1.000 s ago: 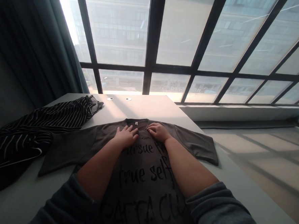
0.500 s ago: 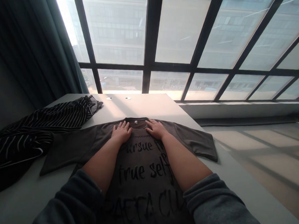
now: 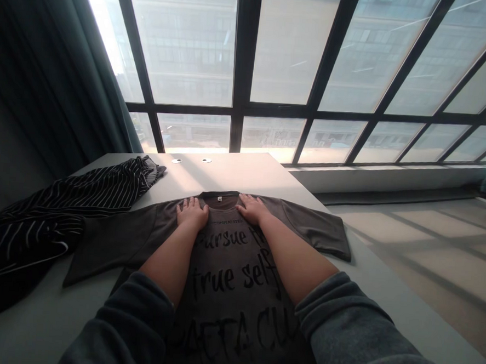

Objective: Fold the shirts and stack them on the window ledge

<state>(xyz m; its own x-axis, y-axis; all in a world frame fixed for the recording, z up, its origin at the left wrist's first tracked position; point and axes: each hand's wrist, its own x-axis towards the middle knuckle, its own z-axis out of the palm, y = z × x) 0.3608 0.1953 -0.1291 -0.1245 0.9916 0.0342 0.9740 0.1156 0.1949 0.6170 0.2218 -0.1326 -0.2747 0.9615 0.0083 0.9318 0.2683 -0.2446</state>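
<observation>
Left hand (image 3: 192, 214) has moved outward, left of the T-shirt (image 3: 224, 277) collar (image 3: 220, 192); right hand (image 3: 252, 209) lies right of it. Both open, palms down, grasping nothing; apparently smoothing.

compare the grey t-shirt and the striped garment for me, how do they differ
Colour: the t-shirt is dark grey with black lettering, while the striped garment is black with pale stripes.
Pose: the t-shirt is spread with its sleeves out; the striped garment lies bunched.
Contact: the left hand and right hand are on the t-shirt, and neither touches the striped garment.
Both lie on the white table.
</observation>
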